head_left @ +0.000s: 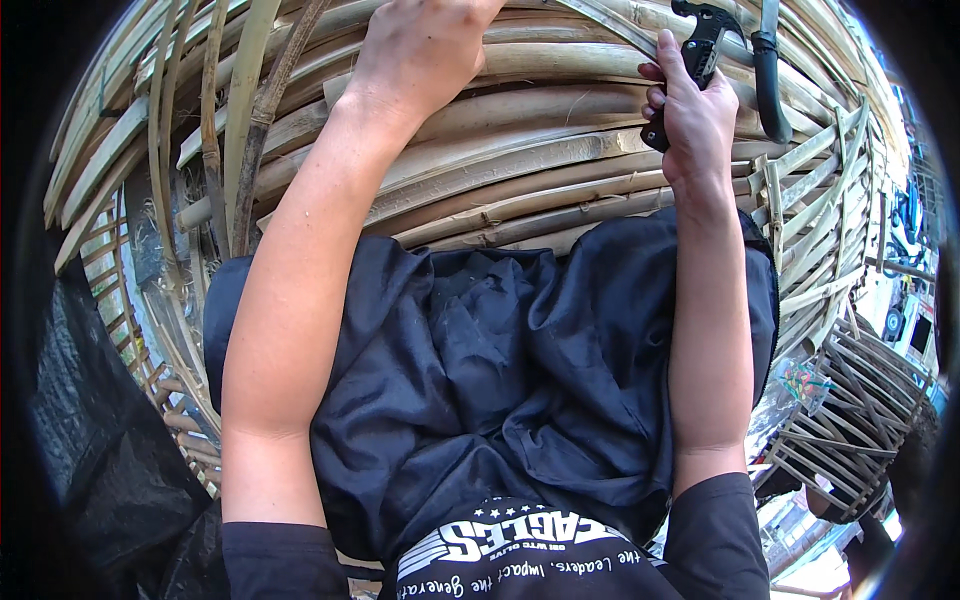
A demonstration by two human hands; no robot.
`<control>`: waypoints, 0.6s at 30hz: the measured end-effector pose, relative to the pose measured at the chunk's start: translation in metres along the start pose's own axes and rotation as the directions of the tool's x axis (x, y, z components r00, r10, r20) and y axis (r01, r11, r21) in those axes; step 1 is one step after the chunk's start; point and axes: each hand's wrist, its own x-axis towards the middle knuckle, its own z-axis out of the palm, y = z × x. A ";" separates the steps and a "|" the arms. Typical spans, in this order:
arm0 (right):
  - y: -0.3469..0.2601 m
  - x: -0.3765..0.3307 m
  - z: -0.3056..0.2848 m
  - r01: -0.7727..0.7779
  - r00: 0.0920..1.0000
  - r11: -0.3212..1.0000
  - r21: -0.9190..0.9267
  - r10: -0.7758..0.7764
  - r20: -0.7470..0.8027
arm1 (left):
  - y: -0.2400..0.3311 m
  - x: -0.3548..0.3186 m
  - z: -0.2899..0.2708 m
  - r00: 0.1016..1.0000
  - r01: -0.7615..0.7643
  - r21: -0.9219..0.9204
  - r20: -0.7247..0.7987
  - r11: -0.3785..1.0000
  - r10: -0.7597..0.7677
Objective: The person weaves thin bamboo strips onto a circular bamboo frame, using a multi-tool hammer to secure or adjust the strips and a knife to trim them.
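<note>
My right hand [700, 125] is wrapped round the black grip of a saw [703, 45]. Its thumb lies along the handle, and a narrow metal strip runs from there to the upper left over the bamboo. My left hand [425, 55] is closed above the split bamboo strips [540, 105]; the top edge cuts off its fingers, so what they hold is hidden. Just right of the saw grip lies a tool with a curved black handle [770, 90] and a metal shaft, apart from my fingers.
Dark cloth [500, 340] covers my lap. Upright bamboo strips [250, 130] stand at the left, above black plastic sheeting [110, 430]. Woven bamboo [820, 220] curves along the right. Beyond it are a slatted bamboo basket [850, 410] and, at the far right, parked vehicles [905, 230].
</note>
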 end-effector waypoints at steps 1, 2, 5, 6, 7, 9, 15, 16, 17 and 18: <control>-0.001 0.000 0.000 0.003 1.000 1.000 -0.007 -0.003 0.003 | 0.000 -0.001 0.000 1.000 -0.015 0.022 -0.019 1.000 0.016; -0.001 -0.001 0.000 0.005 1.000 1.000 -0.014 -0.005 0.006 | 0.000 -0.001 0.001 0.999 -0.030 0.044 -0.037 0.999 0.032; -0.001 -0.002 0.002 0.013 1.000 0.999 -0.041 -0.013 -0.002 | -0.009 -0.003 0.018 0.965 -0.083 0.129 -0.235 0.988 0.112; -0.001 -0.002 0.003 0.016 1.000 0.999 -0.050 -0.017 -0.007 | -0.012 -0.005 0.022 0.971 -0.080 0.125 -0.214 0.989 0.106; 0.000 -0.002 0.003 0.022 1.000 0.999 -0.044 -0.022 0.002 | -0.010 -0.005 0.020 0.976 -0.079 0.117 -0.192 0.990 0.101; 0.000 -0.001 0.000 0.034 0.999 0.999 -0.033 -0.033 0.020 | -0.006 -0.003 0.018 0.989 -0.051 0.081 -0.134 0.995 0.062; -0.005 -0.003 -0.005 0.202 0.971 0.902 -0.382 -0.236 -0.046 | -0.004 -0.001 0.015 0.978 -0.067 0.041 -0.195 0.997 0.074; -0.011 -0.011 -0.005 0.305 0.938 0.849 -0.432 -0.347 -0.019 | -0.005 -0.003 0.015 0.974 -0.069 0.043 -0.212 0.997 0.077; -0.020 -0.021 -0.004 0.337 0.928 0.855 -0.394 -0.372 -0.015 | -0.005 -0.002 0.016 0.970 -0.071 0.042 -0.229 0.997 0.078; -0.031 -0.033 -0.003 0.386 0.907 0.819 -0.425 -0.422 0.011 | -0.007 -0.002 0.016 0.969 -0.072 0.043 -0.235 0.996 0.080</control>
